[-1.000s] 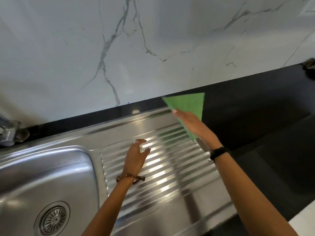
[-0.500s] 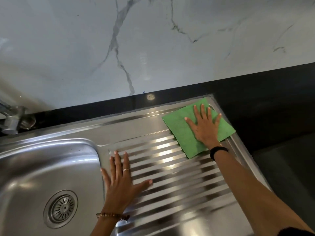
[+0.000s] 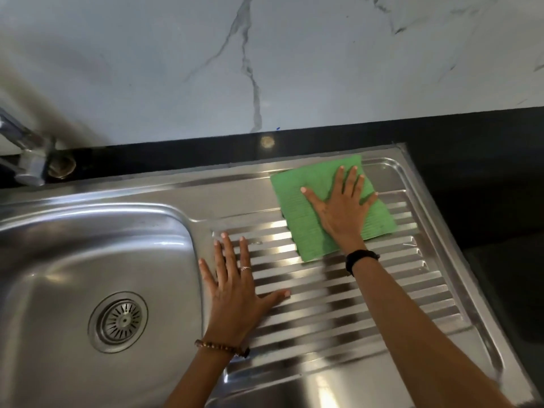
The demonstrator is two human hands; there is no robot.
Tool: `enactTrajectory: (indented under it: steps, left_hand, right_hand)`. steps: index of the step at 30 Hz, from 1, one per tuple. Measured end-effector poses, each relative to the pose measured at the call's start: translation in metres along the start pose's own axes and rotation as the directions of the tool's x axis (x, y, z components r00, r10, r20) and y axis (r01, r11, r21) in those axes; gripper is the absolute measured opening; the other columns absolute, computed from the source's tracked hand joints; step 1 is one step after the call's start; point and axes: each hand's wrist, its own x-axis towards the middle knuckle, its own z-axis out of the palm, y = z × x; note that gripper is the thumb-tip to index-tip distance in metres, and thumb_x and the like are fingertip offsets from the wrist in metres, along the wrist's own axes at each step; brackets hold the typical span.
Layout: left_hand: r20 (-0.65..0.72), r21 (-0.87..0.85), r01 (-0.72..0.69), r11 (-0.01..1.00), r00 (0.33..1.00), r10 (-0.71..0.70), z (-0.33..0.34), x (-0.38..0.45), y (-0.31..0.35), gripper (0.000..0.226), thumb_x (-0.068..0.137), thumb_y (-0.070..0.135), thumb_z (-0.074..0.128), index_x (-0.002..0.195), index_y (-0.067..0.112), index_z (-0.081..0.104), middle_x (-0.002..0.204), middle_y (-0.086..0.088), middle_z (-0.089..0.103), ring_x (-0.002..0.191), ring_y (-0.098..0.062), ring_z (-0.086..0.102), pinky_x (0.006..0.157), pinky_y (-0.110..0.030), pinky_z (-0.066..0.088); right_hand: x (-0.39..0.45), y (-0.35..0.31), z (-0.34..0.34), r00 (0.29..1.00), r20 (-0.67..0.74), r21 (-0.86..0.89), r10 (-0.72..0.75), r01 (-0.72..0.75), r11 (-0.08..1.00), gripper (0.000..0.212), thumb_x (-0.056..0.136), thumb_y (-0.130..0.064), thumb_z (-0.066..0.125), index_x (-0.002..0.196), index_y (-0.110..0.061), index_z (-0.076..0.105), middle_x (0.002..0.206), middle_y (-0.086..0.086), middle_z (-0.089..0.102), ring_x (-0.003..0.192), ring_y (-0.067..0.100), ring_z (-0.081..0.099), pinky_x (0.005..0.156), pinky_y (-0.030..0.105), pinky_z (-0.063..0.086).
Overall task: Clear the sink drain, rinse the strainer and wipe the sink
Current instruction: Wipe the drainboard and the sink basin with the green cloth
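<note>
Just the one view here, a wide-angle head cam looking steeply down from above and close in. The sink (image 3: pixel 97 219) fills the lower left of the frame, its ribbed drainboard (image 3: pixel 338 295) runs centre to lower right, and the marble wall (image 3: pixel 265 60) takes the whole top. Both forearms come in from the bottom edge. Straight lines bend toward the edges.

Left hand (image 3: pixel 232 293) flat, fingers spread; right hand (image 3: pixel 341 207) flat, splayed
</note>
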Motion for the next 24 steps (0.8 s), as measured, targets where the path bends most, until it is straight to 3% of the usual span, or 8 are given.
enactTrajectory:
  steps: [5,8,11,14,17,20,22,24]
  left_hand:
    - [0.011,-0.003,0.023,1.0,1.0,-0.023,0.0,0.0,0.001,0.118,0.063,0.091,0.013,0.147,0.01,-0.002,0.152,-0.021,-0.003,0.141,-0.027,-0.008,0.111,-0.06,-0.001]
    - [0.006,-0.099,0.022,0.995,1.0,-0.021,-0.005,0.0,0.0,0.121,0.054,0.095,0.009,0.138,0.018,-0.033,0.147,-0.013,-0.031,0.137,-0.019,-0.029,0.11,-0.051,-0.013]
    - [-0.005,-0.262,0.049,0.964,0.999,-0.052,-0.014,-0.002,-0.003,0.123,0.048,0.096,0.02,0.127,0.028,-0.047,0.132,0.001,-0.054,0.128,-0.01,-0.046,0.107,-0.039,-0.023]
    - [-0.045,-0.318,0.102,0.943,0.991,-0.123,-0.017,-0.011,-0.007,0.119,0.052,0.083,0.031,0.124,0.032,-0.049,0.131,0.005,-0.053,0.128,-0.006,-0.044,0.106,-0.035,-0.025]
    - [-0.036,-0.335,0.154,0.93,0.984,-0.176,-0.017,-0.026,-0.011,0.121,0.053,0.081,0.025,0.126,0.016,-0.046,0.135,0.002,-0.046,0.13,-0.008,-0.038,0.105,-0.032,-0.026]
    - [-0.029,-0.341,0.22,0.914,0.969,-0.245,-0.019,-0.038,-0.016,0.118,0.053,0.08,0.025,0.13,0.012,-0.034,0.138,-0.001,-0.038,0.131,-0.013,-0.034,0.106,-0.032,-0.023]
    - [-0.014,-0.32,0.24,0.916,0.966,-0.258,-0.02,-0.045,-0.019,0.119,0.061,0.078,0.038,0.127,0.014,-0.036,0.136,-0.002,-0.04,0.128,-0.016,-0.038,0.106,-0.033,-0.023]
    - [0.016,-0.294,0.241,0.925,0.969,-0.247,-0.02,-0.052,-0.022,0.12,0.071,0.068,0.054,0.125,0.015,-0.04,0.133,-0.002,-0.044,0.125,-0.017,-0.04,0.106,-0.032,-0.023]
  right_hand:
    - [-0.023,-0.046,0.012,0.996,-0.005,0.005,-0.091,0.092,0.996,0.099,0.079,-0.079,0.02,0.15,-0.014,-0.004,0.157,0.015,-0.009,0.145,0.034,-0.008,0.108,0.064,-0.007]
    - [-0.04,-0.074,0.018,0.986,-0.003,0.011,-0.166,0.166,0.986,0.106,0.074,-0.083,0.021,0.15,-0.012,-0.002,0.156,0.019,-0.009,0.144,0.036,-0.008,0.107,0.064,-0.01]
    - [-0.054,-0.103,0.024,0.977,0.009,0.026,-0.212,0.212,0.977,0.111,0.071,-0.085,0.024,0.15,-0.011,-0.002,0.155,0.024,-0.009,0.143,0.04,-0.009,0.106,0.065,-0.011]
    - [-0.061,-0.12,0.028,0.967,0.022,0.028,-0.254,0.254,0.967,0.107,0.073,-0.084,0.026,0.15,-0.016,-0.001,0.154,0.026,-0.01,0.142,0.042,-0.011,0.105,0.067,-0.012]
    - [-0.07,-0.135,0.031,0.942,0.023,0.038,-0.334,0.333,0.942,0.102,0.075,-0.082,0.027,0.15,-0.018,0.0,0.154,0.026,-0.01,0.142,0.042,-0.012,0.106,0.069,-0.011]
    - [-0.086,-0.153,0.037,0.882,0.034,0.034,-0.469,0.468,0.883,0.091,0.083,-0.074,0.028,0.15,-0.02,0.001,0.155,0.024,-0.009,0.142,0.043,-0.01,0.105,0.069,-0.012]
    - [-0.1,-0.162,0.046,0.817,0.022,-0.051,-0.577,0.577,0.815,0.077,0.09,-0.063,0.025,0.151,-0.02,0.004,0.157,0.021,0.0,0.143,0.045,0.0,0.104,0.07,-0.007]
    - [-0.112,-0.165,0.053,0.782,0.011,-0.137,-0.623,0.618,0.774,0.065,0.093,-0.052,0.017,0.15,-0.02,0.015,0.156,0.018,0.014,0.141,0.045,0.015,0.104,0.072,0.007]
